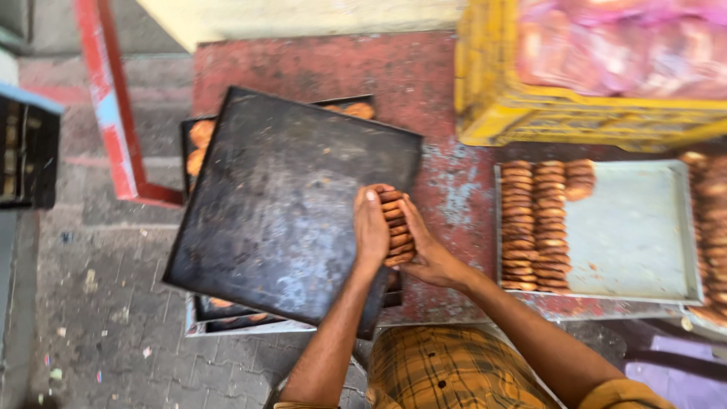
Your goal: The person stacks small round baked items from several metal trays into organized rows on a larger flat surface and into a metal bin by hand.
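a small bakery work area, partly open to a paved floor (pixel 98 303). blackened baking trays (pixel 288 204) sit stacked on a worn red table (pixel 447 189), a pale metal tray (pixel 636 227) holds rows of round biscuits (pixel 534 223), and a yellow plastic crate (pixel 530 113) carries bagged baked goods (pixel 621 45).

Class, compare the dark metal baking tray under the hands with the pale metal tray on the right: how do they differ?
The dark metal baking tray is blackened, lies askew on stacked trays and is bare; the pale metal tray is light grey, lies square and holds rows of round brown biscuits. Both are flat, rectangular and rimmed. Left hand and right hand clasp a biscuit stack.
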